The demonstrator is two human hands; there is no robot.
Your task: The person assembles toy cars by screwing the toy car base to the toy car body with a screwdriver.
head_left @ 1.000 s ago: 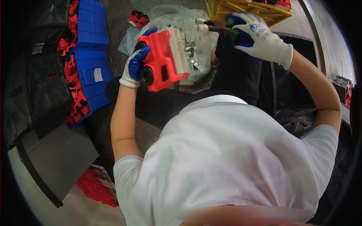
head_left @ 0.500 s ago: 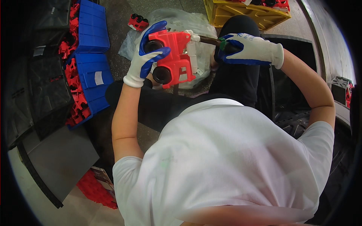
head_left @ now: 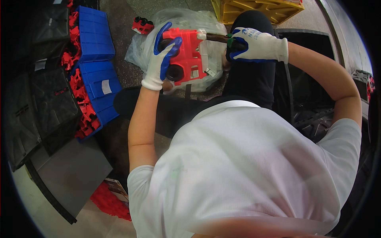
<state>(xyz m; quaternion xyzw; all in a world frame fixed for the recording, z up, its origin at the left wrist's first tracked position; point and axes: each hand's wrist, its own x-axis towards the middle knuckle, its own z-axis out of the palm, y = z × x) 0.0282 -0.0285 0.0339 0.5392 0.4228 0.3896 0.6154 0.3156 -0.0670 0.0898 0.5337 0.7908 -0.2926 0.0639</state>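
My left hand [head_left: 160,59], in a white glove with blue-coated palm and fingers, grips a red plastic toy truck [head_left: 189,47] from its left side. The truck is turned sideways, with a black wheel low on its near part and white pieces along its right edge. My right hand [head_left: 254,45], gloved the same way, is closed around the green-marked handle of a dark, narrow tool [head_left: 217,37]. The tool's far end meets a white part at the truck's upper right corner. Its exact kind is hidden by the glove.
A crumpled clear plastic bag [head_left: 186,20] lies on the floor under the truck. Another red toy truck [head_left: 143,25] rests beside it. Blue bins [head_left: 95,35] with red parts stand at left, near black crates [head_left: 51,95]. A yellow crate [head_left: 258,12] is at the top.
My left hand has shifted slightly right with the truck, which has tilted a little. My right hand has come slightly left, still gripping the tool. The view has shifted somewhat.
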